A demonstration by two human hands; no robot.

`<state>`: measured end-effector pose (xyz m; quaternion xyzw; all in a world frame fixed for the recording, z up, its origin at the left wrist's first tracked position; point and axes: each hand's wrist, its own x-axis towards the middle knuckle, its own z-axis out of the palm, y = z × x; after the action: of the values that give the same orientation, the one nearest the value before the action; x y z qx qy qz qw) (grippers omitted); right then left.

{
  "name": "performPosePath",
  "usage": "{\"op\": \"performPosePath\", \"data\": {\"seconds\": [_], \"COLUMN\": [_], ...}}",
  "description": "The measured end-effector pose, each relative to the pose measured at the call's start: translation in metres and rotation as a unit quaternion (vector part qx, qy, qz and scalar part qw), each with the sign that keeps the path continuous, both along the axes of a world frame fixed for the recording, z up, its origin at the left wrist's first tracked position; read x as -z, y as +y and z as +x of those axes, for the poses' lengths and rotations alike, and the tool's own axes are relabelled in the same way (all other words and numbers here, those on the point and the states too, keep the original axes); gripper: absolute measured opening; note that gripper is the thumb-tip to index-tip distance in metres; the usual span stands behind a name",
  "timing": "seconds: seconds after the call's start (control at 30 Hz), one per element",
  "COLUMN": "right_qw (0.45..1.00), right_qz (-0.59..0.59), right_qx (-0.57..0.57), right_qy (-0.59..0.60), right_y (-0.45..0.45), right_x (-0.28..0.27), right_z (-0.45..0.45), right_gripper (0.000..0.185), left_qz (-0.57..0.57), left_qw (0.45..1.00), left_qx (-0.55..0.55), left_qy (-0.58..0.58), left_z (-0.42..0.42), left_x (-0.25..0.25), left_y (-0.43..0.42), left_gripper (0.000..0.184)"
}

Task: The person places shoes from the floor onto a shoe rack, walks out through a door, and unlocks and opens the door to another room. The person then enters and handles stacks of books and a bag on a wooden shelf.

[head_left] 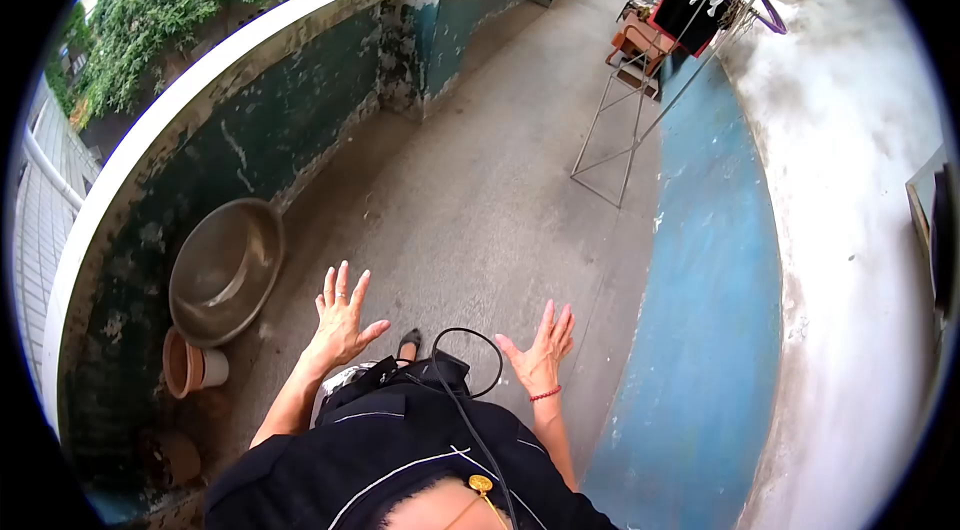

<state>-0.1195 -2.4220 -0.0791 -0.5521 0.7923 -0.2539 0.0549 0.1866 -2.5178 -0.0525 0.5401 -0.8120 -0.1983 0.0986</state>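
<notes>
Both hands are raised in front of my body over the grey floor, holding nothing. My left hand (343,322) has its fingers spread and a ring on one finger. On the other side, my right hand (540,350) is open too, with a red bracelet (545,394) at the wrist. A black cable (452,385) loops down over my dark top between the hands, touching neither. A gold pendant (481,483) hangs at my neck.
A large metal basin (227,272) leans on the left parapet, with clay pots (182,365) below it. Ahead on the right, a metal drying rack (632,142) holds dark clothing (688,8) and hangers, beside a brown chair (641,42). A blue-and-white wall (700,310) runs along the right.
</notes>
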Motion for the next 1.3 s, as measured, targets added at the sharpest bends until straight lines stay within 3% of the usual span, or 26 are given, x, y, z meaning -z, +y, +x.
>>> {"op": "performPosePath", "data": {"seconds": [0.1, 0.2, 0.37, 0.5, 0.63, 0.83, 0.97, 1.13, 1.3], "right_qw": [0.998, 0.997, 0.992, 0.990, 0.995, 1.000, 0.998, 0.999, 0.999], "right_qz": [0.027, 0.009, 0.006, 0.030, 0.012, 0.006, 0.000, -0.025, -0.016], "right_qx": [0.053, 0.074, 0.127, 0.139, 0.102, -0.019, -0.052, -0.029, 0.041], "right_qy": [-0.001, 0.011, 0.004, -0.004, -0.011, -0.010, -0.018, 0.001, 0.010], "right_y": [-0.079, -0.143, -0.251, -0.356, -0.489, -0.697, -0.832, -0.994, -1.114], "right_x": [-0.011, -0.026, -0.006, 0.025, 0.011, -0.011, -0.007, 0.008, -0.028], "right_z": [-0.054, -0.092, -0.158, -0.236, -0.320, -0.411, -0.458, -0.527, -0.610], "right_gripper": [0.103, 0.101, 0.100, 0.099, 0.100, 0.103, 0.102, 0.102, 0.099], "left_qz": [-0.007, -0.058, -0.063, -0.045, -0.022, -0.019, 0.003, 0.001, -0.048], "left_qw": [0.999, 0.978, 0.938, 0.933, 0.949, 0.986, 0.995, 0.993, 0.969], "left_qx": [0.053, 0.203, 0.338, 0.355, 0.315, 0.163, 0.102, 0.117, 0.242], "left_qy": [-0.006, 0.010, 0.044, 0.032, -0.004, 0.018, -0.010, -0.008, 0.019], "left_z": [-0.066, -0.143, -0.268, -0.355, -0.415, -0.471, -0.503, -0.573, -0.694], "left_x": [-0.007, -0.023, -0.023, -0.005, -0.016, -0.020, 0.011, 0.023, -0.002], "left_y": [-0.110, -0.198, -0.331, -0.436, -0.552, -0.712, -0.826, -0.994, -1.145], "left_gripper": [0.083, 0.080, 0.080, 0.080, 0.079, 0.075, 0.075, 0.074, 0.074]}}
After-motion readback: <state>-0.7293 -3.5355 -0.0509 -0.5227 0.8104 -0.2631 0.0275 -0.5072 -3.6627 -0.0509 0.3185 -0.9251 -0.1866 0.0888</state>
